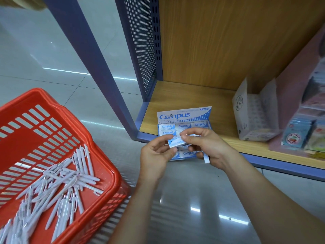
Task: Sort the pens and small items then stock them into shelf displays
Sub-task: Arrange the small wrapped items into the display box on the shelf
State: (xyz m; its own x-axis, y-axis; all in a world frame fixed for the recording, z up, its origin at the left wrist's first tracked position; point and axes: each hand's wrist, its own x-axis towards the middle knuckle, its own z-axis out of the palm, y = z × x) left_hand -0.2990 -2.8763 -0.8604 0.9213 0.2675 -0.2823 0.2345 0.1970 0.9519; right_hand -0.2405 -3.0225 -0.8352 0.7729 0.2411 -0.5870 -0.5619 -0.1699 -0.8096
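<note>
Mid-stocking, left hand (154,155) and right hand (209,148) pinch a Campus packet (175,143) that next needs a free slot in the display box (183,115) at twelve o'clock.

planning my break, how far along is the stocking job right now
Done: the Campus display box sits on the shelf with several small Campus packs in rows. In hand: the left hand and right hand pinch one loose pack just over the box. Left: a pile of white pens lies loose in the red basket, none visible on the shelf.
</note>
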